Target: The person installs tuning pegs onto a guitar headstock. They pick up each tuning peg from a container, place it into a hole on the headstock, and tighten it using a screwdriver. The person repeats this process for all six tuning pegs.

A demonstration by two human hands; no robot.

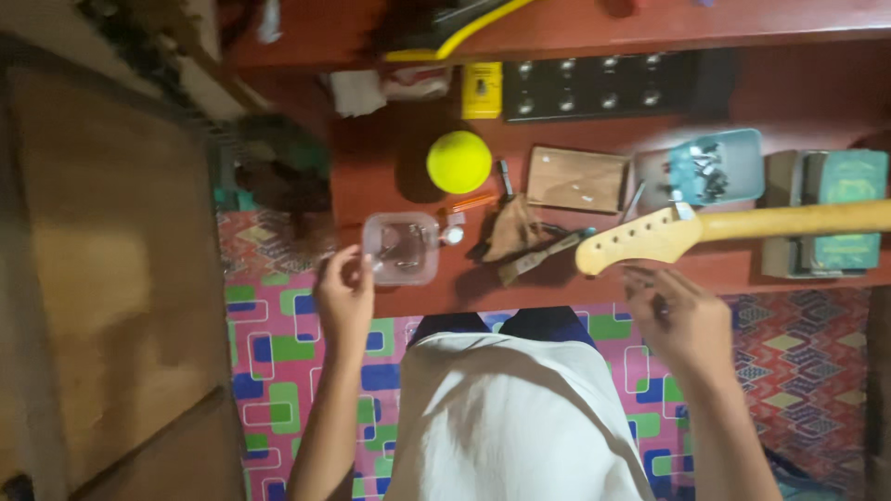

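Hovering: two hands, one guitar neck

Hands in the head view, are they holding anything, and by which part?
Nothing is clearly held. The left hand is beside the clear plastic container, fingers at its near left edge. The right hand hovers open just below the guitar headstock.

The view is dim and warm-toned, soft throughout. The yellow ball and white shirt catch most light. Both hands blur slightly; the left edge sinks into murky shadow.
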